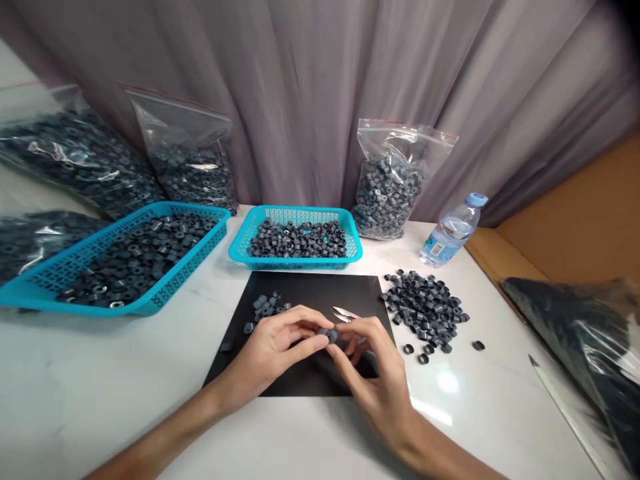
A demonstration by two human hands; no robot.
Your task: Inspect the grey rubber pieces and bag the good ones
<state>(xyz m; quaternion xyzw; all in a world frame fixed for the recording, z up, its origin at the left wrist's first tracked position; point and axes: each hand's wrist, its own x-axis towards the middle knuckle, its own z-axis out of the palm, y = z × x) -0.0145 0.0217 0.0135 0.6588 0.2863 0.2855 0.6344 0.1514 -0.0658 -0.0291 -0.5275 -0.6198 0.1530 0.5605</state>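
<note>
Nearest us: two forearms in from the bottom edge, ending in left hand (273, 343) and right hand (377, 363). Both sets of fingers closed in a pinch on the same small dark piece (328, 335); we can't tell if it's one part or two pressed together. It sits between the fingertips of both hands, above the black mat (310, 297).

Counts: 1 mat on the white worktop (195, 360). 1 pair of snips (345, 314) on it, just beyond the right fingers. Small cluster of gray parts (265, 305) on the mat beyond the left hand, partly covered, so no firm count. 1 more part (226, 347) by the mat's left edge.

We see 2 blue baskets, left basket (145, 308) and middle basket (300, 266), both holding too many parts to count. Right of the mat, 1 loose pile (425, 307), also uncountable, plus 1 stray ring (479, 345) apart from it.

5 plastic bags: 3 at left (75, 157), 1 upright behind the pile (387, 193), 1 dark bag (575, 340) at right. 1 water bottle (450, 233), 1 long thin metal strip (567, 413), 1 gray curtain (300, 100) behind.
</note>
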